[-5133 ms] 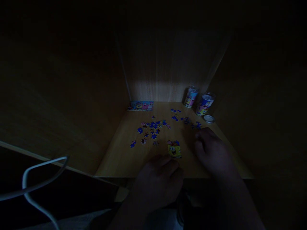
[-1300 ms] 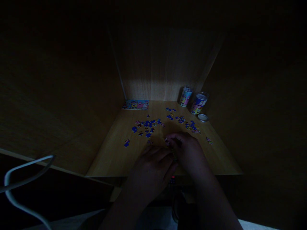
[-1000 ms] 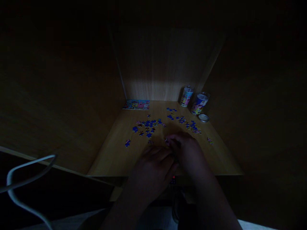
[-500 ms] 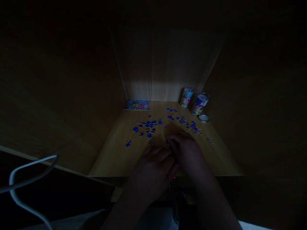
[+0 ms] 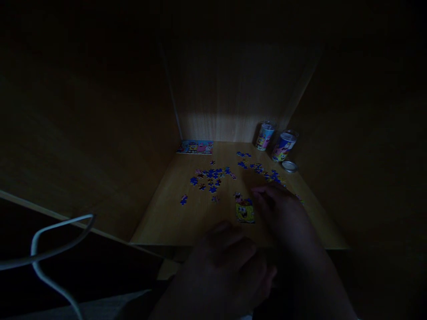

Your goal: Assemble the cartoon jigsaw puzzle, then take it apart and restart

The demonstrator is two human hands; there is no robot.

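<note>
Hands apart. Right hand [image 5: 278, 213] open, just beside joined puzzle chunk [image 5: 245, 212] on wood tabletop [image 5: 160, 222]. Left hand [image 5: 223, 271] low at tabletop edge, too dark to tell grip. Loose puzzle pieces [image 5: 213, 177] farther up.

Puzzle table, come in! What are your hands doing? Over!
Right hand low, beside the joined SpongeBob puzzle section. Left hand near the table edge. Loose blue pieces scattered beyond.

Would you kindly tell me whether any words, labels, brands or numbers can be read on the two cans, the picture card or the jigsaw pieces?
SpongeBob can on the left: too small and dark to read.
SpongeBob can on the right: too small and dark to read.
Picture card: nothing legible.
Jigsaw pieces: nothing legible.
</note>
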